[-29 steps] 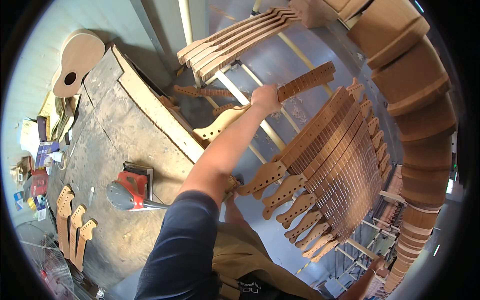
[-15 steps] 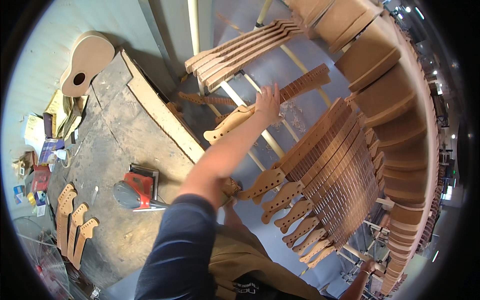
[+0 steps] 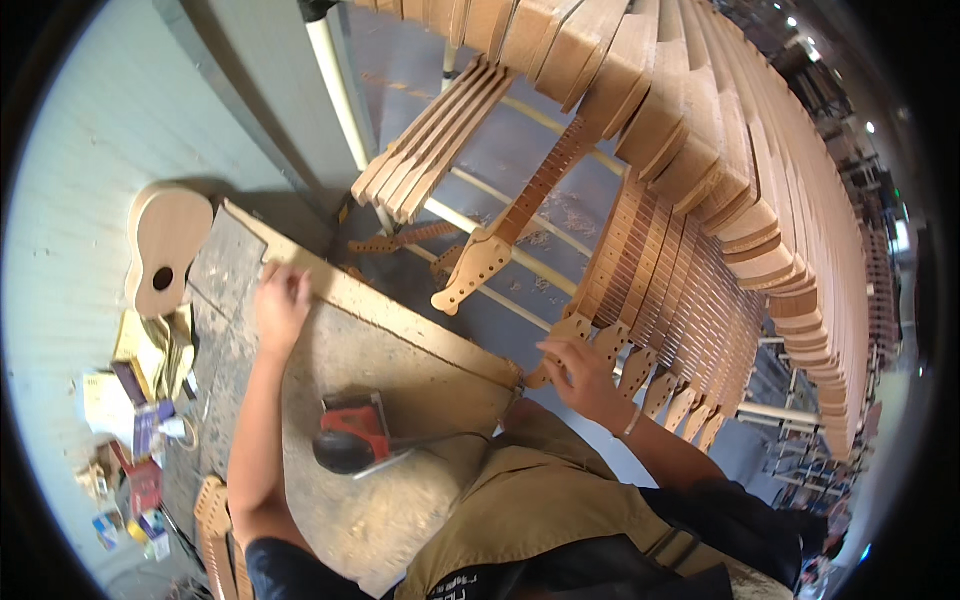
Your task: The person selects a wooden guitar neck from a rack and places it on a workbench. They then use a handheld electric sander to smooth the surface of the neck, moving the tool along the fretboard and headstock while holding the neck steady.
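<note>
Pale rack (image 3: 545, 270), guitar necks (image 3: 655, 268) just beyond right hand (image 3: 588, 385)

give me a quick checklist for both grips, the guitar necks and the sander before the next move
1. Left grip free of any neck: ok, none seen in it; it is at the bench edge.
2. Right grip clear of the racked headstocks: cannot tell, it overlaps them in view.
3. Single neck away from both grips: ok, a gap shows.
4. Sander resting on the bench: ok.
5. Sander switched off: cannot tell.
6. Bench top cleared: not ok, the sander is there.
</note>
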Available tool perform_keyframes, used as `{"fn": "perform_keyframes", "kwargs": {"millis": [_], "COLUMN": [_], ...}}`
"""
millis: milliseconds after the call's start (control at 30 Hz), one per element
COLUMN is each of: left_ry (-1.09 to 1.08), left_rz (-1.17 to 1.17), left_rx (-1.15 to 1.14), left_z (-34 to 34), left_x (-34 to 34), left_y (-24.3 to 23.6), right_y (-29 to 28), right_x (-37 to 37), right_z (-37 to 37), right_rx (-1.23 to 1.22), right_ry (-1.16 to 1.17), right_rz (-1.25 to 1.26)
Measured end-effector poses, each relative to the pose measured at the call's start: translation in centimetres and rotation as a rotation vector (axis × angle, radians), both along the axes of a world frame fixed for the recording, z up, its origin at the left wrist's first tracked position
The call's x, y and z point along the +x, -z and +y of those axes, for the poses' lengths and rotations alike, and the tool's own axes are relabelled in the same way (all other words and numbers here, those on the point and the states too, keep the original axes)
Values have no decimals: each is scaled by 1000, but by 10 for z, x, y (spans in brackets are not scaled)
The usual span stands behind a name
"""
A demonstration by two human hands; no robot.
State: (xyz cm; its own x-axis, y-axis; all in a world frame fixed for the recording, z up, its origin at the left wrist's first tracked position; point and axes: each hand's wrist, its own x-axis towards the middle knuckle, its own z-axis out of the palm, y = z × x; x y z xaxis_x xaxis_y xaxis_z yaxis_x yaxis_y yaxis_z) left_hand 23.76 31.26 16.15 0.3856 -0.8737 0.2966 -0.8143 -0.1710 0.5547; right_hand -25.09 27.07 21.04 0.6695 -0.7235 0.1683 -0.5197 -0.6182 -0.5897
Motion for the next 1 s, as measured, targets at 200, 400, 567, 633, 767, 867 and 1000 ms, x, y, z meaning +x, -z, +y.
{"fn": "perform_keyframes", "kwargs": {"millis": [200, 400, 567, 633, 767, 867, 1000], "left_ry": [-272, -526, -577, -608, -586, -592, -595], "left_rz": [-219, -349, -270, -224, -147, -51, -6], "left_rx": [124, 167, 133, 200, 193, 145, 208], "left_z": [97, 129, 117, 126, 124, 126, 125], "left_x": [82, 87, 95, 92, 87, 87, 88], "left_y": [44, 80, 81, 76, 71, 73, 65], "right_y": [34, 131, 355, 417, 523, 589, 680], "right_x": [159, 341, 362, 360, 332, 307, 272], "right_z": [-49, -149, -205, -205, -216, -223, -248], "right_rx": [187, 42, 127, 160, 171, 142, 65], "right_ry": [-73, -518, -927, -941, -871, -767, -632], "right_rz": [-87, 826, 1269, 1357, 1454, 1499, 1535]}}
